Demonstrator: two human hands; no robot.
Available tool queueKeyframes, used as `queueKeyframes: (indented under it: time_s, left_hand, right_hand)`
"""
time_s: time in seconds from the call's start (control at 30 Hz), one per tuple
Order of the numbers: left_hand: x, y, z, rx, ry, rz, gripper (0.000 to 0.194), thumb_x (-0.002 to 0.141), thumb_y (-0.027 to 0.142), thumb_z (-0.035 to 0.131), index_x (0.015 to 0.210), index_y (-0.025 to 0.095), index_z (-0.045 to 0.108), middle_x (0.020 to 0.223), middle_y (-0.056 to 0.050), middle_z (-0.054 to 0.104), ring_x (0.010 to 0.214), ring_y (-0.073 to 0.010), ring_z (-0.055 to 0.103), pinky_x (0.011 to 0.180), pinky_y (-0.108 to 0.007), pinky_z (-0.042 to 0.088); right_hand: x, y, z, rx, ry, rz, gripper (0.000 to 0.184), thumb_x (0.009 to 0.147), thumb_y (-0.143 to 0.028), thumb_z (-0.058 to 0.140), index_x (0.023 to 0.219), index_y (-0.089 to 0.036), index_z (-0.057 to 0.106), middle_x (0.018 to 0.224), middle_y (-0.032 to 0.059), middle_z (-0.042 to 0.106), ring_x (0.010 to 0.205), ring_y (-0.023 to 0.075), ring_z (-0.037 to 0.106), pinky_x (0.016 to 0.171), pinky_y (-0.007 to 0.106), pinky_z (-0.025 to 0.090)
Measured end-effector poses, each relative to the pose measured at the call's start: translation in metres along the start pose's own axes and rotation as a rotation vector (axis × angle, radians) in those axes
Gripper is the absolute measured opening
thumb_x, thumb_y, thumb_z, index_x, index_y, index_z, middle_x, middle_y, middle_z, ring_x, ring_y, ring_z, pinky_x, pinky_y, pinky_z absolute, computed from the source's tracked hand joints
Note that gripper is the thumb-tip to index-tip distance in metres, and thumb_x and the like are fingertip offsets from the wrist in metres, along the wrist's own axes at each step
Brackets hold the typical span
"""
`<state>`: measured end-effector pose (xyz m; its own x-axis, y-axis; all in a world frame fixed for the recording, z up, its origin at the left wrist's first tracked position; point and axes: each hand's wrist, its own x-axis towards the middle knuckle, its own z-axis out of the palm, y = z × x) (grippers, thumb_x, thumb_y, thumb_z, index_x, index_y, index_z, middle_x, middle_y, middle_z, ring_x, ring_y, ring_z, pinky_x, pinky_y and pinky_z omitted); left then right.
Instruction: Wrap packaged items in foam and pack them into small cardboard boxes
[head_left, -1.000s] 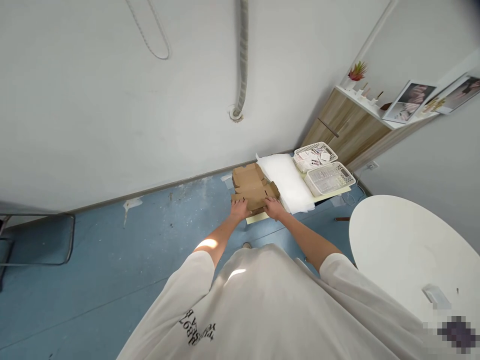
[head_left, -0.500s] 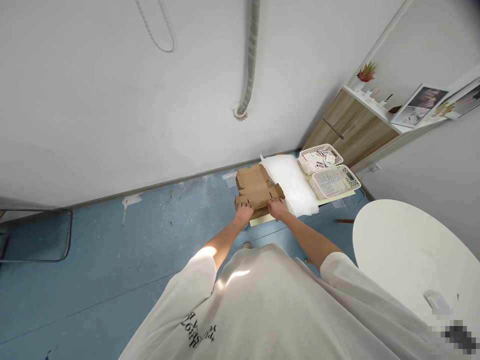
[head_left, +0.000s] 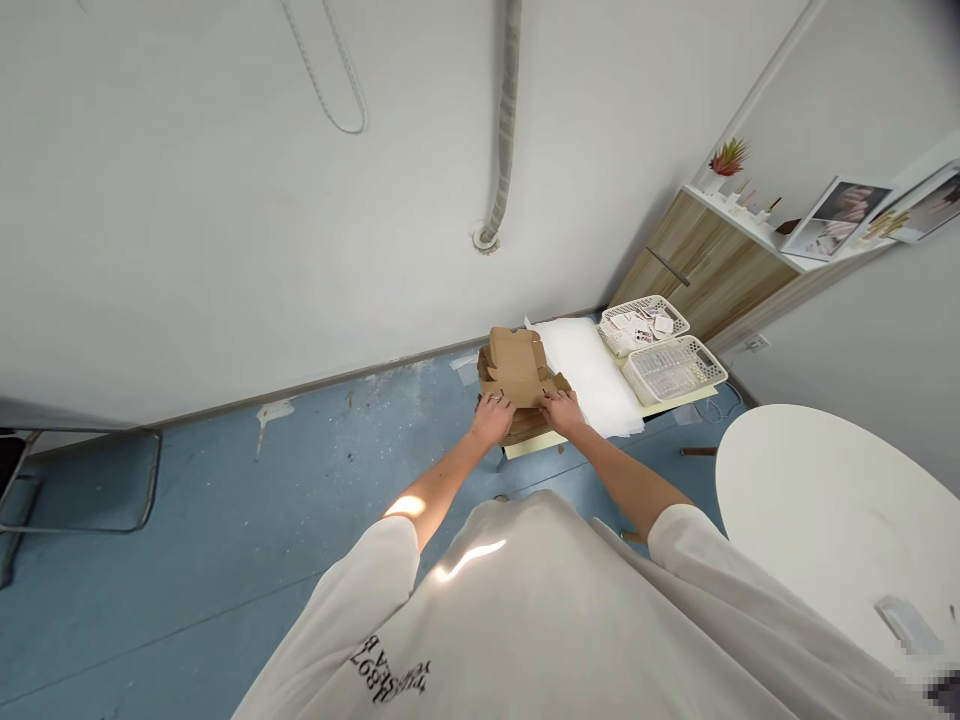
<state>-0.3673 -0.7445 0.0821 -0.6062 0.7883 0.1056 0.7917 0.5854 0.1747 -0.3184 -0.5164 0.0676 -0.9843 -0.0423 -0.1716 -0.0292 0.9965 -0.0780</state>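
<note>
A brown cardboard box [head_left: 517, 365], part unfolded with its lid flap standing up at the back, rests over more cardboard at the near end of a low table. My left hand [head_left: 493, 418] grips its near left corner, fingers curled over the edge. At the near right corner my right hand [head_left: 562, 412] is closed on the same cardboard. Both palms hide part of the near edge. White foam sheets [head_left: 589, 370] lie just right of the box.
Two white plastic baskets [head_left: 675, 368] with small packets stand beyond the foam. A round white table [head_left: 832, 520] is at the right, a wooden cabinet [head_left: 720, 260] behind. A metal-framed chair [head_left: 154, 470] stands far left on the blue floor [head_left: 225, 560].
Both hands have raised the near side of the box and bent its front panel up, so more cardboard shows beneath. The view has shifted slightly.
</note>
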Motion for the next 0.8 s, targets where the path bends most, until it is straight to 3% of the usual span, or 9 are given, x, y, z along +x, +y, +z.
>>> queueKeyframes:
  time_s: [0.23, 0.37, 0.8]
  left_hand:
    - [0.007, 0.007, -0.015, -0.072, 0.024, -0.015, 0.037, 0.093, 0.013, 0.046, 0.12, 0.024, 0.068, 0.114, -0.014, 0.067, 0.123, -0.0297, 0.054, 0.119, -0.054, 0.02]
    - [0.008, 0.006, -0.021, -0.068, 0.09, 0.014, 0.04, 0.094, 0.012, 0.043, 0.125, 0.025, 0.065, 0.119, -0.013, 0.066, 0.125, -0.0284, 0.053, 0.121, -0.053, 0.02]
    - [0.006, 0.002, -0.035, -0.118, 0.118, -0.025, 0.047, 0.098, 0.016, 0.039, 0.139, 0.028, 0.056, 0.136, -0.01, 0.063, 0.131, -0.0262, 0.053, 0.122, -0.053, 0.023]
  right_hand:
    - [-0.01, -0.003, -0.012, 0.012, 0.032, 0.005, 0.043, 0.101, -0.023, 0.035, 0.131, -0.026, 0.066, 0.122, 0.0105, 0.066, 0.114, 0.0305, 0.053, 0.097, 0.044, 0.031]
    - [-0.012, -0.001, -0.019, 0.033, 0.095, 0.012, 0.045, 0.101, -0.024, 0.033, 0.135, -0.025, 0.063, 0.126, 0.011, 0.066, 0.114, 0.0309, 0.051, 0.098, 0.043, 0.031]
    - [-0.005, 0.005, -0.041, 0.041, 0.222, -0.041, 0.055, 0.097, -0.016, 0.037, 0.15, -0.025, 0.049, 0.148, 0.0077, 0.053, 0.132, 0.0294, 0.044, 0.107, 0.042, 0.03]
